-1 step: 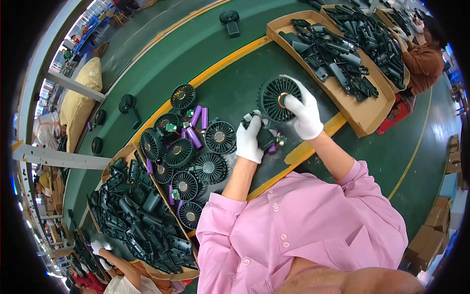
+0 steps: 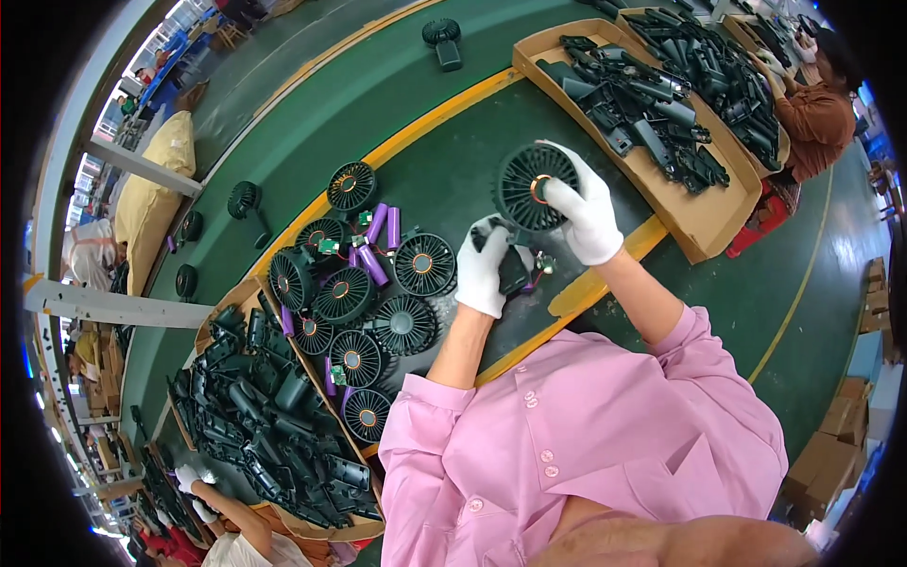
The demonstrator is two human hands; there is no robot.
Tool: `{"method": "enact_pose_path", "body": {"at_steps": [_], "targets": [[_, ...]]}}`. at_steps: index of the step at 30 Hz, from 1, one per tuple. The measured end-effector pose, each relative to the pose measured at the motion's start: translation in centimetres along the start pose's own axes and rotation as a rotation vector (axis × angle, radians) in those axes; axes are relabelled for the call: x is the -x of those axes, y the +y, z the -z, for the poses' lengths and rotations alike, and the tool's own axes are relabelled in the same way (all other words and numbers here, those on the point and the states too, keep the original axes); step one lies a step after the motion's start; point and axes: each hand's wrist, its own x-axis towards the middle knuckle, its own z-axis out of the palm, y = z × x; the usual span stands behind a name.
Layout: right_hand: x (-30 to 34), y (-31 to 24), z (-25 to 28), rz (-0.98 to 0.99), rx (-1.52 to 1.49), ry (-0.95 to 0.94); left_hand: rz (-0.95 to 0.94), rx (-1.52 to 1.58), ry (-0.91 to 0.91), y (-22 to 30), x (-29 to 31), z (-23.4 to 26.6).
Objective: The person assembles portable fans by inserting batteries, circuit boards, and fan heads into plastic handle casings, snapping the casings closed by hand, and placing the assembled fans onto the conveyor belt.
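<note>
My right hand, in a white glove, grips a round dark green fan head with a copper-coloured ring at its centre. Its thumb presses by that ring. Just below and left, my left hand, also gloved, is closed around a dark plastic fan handle, partly hidden by its fingers. The fan head sits at the handle's upper end; whether they are joined I cannot tell. A small green circuit board on thin wires hangs beside the handle. Left of my hands lie several fan heads with purple battery cells.
A cardboard tray of dark handle shells stands at the upper right; another box of shells is at the lower left. Beyond the yellow edge, finished-looking fans lie on a green belt. Co-workers sit at both sides.
My right hand and the fan head have shifted very slightly left and up. The dangling circuit board has swung a little, and the purple piece below it no longer shows clearly.
</note>
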Motion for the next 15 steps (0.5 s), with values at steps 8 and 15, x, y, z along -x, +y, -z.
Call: {"method": "enact_pose_path", "body": {"at_steps": [8,15], "targets": [[-0.6,2.3,-0.6,-0.133,0.114,-0.013,0.148,-0.364,-0.175,1.2,1.8,-0.6],[-0.4,3.0,-0.6,-0.15,0.204,-0.095,0.099,-0.504,-0.128,1.7,2.3,-0.3]]}}
